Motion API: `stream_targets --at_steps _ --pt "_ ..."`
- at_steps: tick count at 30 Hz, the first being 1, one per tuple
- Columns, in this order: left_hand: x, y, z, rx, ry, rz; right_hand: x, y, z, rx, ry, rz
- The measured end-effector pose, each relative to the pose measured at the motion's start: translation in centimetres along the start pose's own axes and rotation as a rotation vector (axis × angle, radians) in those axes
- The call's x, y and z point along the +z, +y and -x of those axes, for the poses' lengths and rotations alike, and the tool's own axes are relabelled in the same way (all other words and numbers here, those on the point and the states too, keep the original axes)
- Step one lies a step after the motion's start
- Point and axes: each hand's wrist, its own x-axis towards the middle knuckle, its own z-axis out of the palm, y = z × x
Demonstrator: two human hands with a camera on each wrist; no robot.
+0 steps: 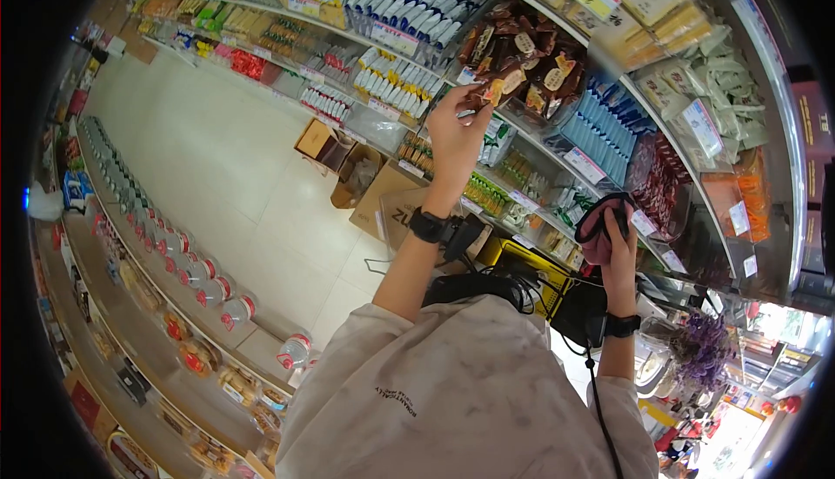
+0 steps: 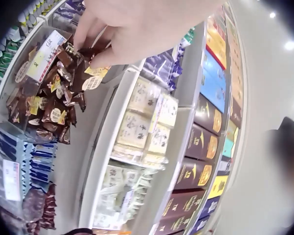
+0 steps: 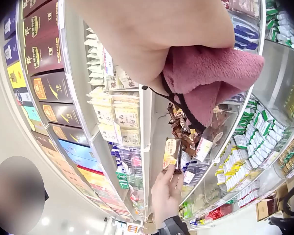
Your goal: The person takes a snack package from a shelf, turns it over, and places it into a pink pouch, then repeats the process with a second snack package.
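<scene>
My left hand (image 1: 458, 135) reaches up to the shelf and pinches a brown-wrapped snack packet (image 1: 502, 87) between thumb and fingers. A bin of similar brown packets (image 2: 54, 107) lies right beside it in the left wrist view. In the right wrist view, the pinched packet (image 3: 172, 152) shows a cream and yellow label. My right hand (image 1: 619, 257) grips a fluffy pink cloth (image 3: 210, 78) with dark edging, held in front of the lower shelves. The right fingers are mostly hidden in the right wrist view.
Blue-wrapped snacks (image 1: 609, 122) sit beside the brown ones, behind price tags. Cream packets (image 2: 142, 122) and dark gift boxes (image 2: 196, 142) fill the neighbouring shelves. Cardboard boxes (image 1: 387, 200) and a yellow basket (image 1: 500, 253) stand low down. Large bottles (image 1: 213, 292) line the opposite shelf.
</scene>
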Motion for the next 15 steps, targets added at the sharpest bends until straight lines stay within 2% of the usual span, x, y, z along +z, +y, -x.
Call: stream_targets --at_steps 3,6,11,14,15 --pt "1.9 -1.8 -1.0 0.199 -0.123 -0.235 -1.1 0.3 -0.1 -0.029 0.044 -0.025" --pt "3.3 -2.2 -2.4 0.477 -0.208 -0.455 -2.5 0.4 -0.4 -0.05 0.027 -0.03" --pt "5.6 -1.7 -4.4 0.349 -0.474 -0.594 -3.3 0.2 -0.6 -0.05 0.005 -0.1" --pt "7.3 -3.2 -6.1 0.412 -0.508 -0.605 -4.2 0.2 -0.7 -0.057 0.021 -0.124" --pt "7.8 -2.2 -6.4 0.4 -0.55 -0.652 -4.3 0.2 -0.7 -0.071 0.027 -0.141"
